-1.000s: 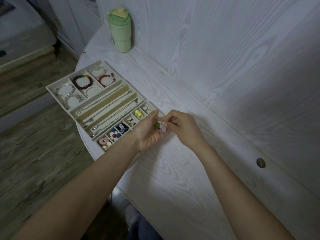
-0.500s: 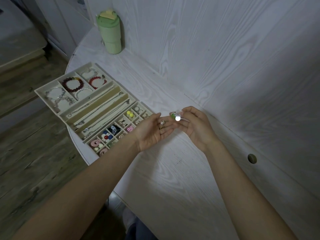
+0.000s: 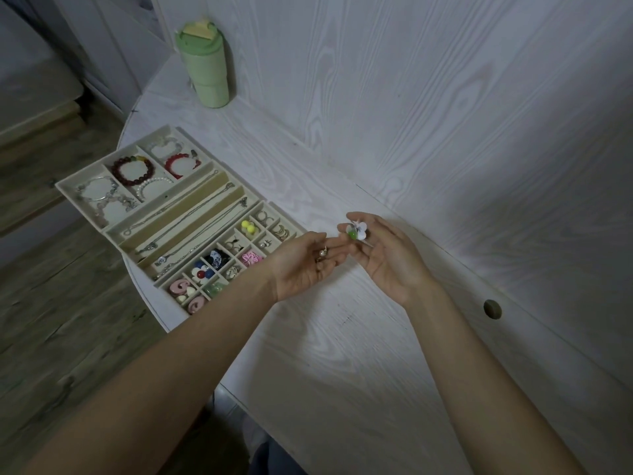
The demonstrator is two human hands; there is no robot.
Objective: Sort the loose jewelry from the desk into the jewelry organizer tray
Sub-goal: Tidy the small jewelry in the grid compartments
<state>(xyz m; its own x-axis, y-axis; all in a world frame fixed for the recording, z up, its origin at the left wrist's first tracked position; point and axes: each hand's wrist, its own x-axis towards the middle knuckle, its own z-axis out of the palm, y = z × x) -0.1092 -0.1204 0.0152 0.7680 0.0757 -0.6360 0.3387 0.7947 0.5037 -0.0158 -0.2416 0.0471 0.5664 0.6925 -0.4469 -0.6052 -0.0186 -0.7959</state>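
Head view: right hand point(image 3: 387, 258) pinching white flower earring point(image 3: 357, 231) with green bead at fingertips, held above surface point(image 3: 342, 354), at three o'clock from organizer tray point(image 3: 85, 181). Left hand point(image 3: 301, 265) cupped palm-up, loosely spread, cradling small gold rings point(image 3: 322, 254). Likely light, brittle at petals (slippery too); best gripped by post, not bloom. Versus half a second ago: earring slightly higher, hands little changed, tray nearer centre.

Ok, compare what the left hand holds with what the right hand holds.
The left hand lies palm up with a small gold ring resting on its relaxed fingers; the right hand pinches a white flower earring at its fingertips. The ring is plain metal; the earring has petals and a green bead. Both are above the desk.
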